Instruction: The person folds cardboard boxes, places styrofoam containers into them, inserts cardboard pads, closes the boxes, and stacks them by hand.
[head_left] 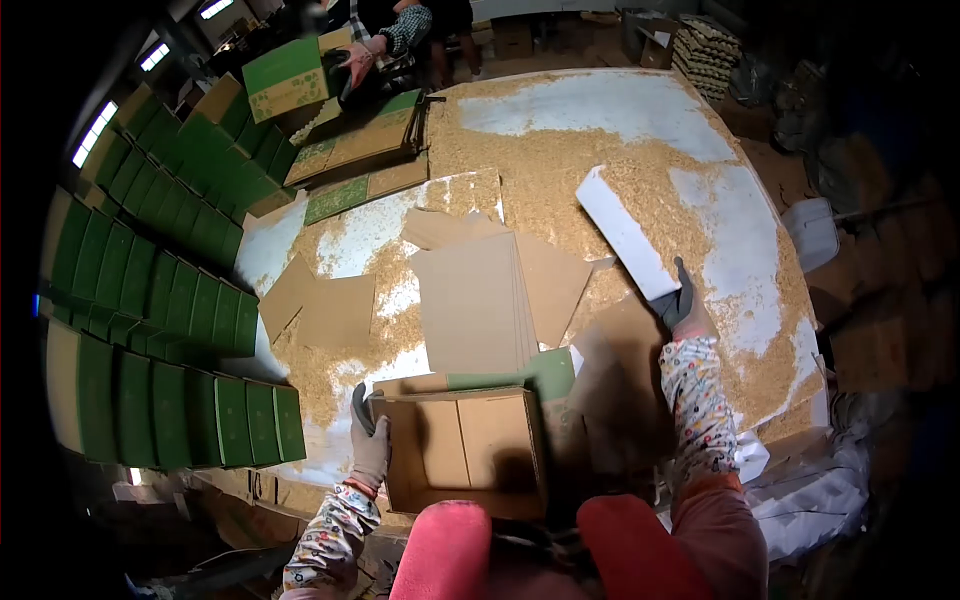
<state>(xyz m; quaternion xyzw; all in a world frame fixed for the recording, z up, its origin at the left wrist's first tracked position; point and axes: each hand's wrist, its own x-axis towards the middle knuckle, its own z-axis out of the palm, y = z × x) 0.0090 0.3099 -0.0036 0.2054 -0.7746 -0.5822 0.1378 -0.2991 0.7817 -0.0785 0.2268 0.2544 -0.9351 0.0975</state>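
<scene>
An open, empty cardboard box [460,445] stands at the table's near edge, its inside facing up. My left hand [372,440], in a grey glove, grips the box's left wall near its upper left corner. In my right hand [682,305], also gloved, is the lower end of a long white block [628,232], held tilted above the table to the right of the box. A stack of flat cardboard sheets [472,300] lies just beyond the box. Green and brown flattened cardboard [555,385] lies partly under the box's right side.
Rows of green boxes [190,415] line the left side. Sawdust-like shavings cover much of the white table [540,105]. Flattened cartons [365,140] are piled at the far left, where a co-worker's gloved hand [358,62] holds a green box [285,80]. Egg trays [706,55] are stacked behind.
</scene>
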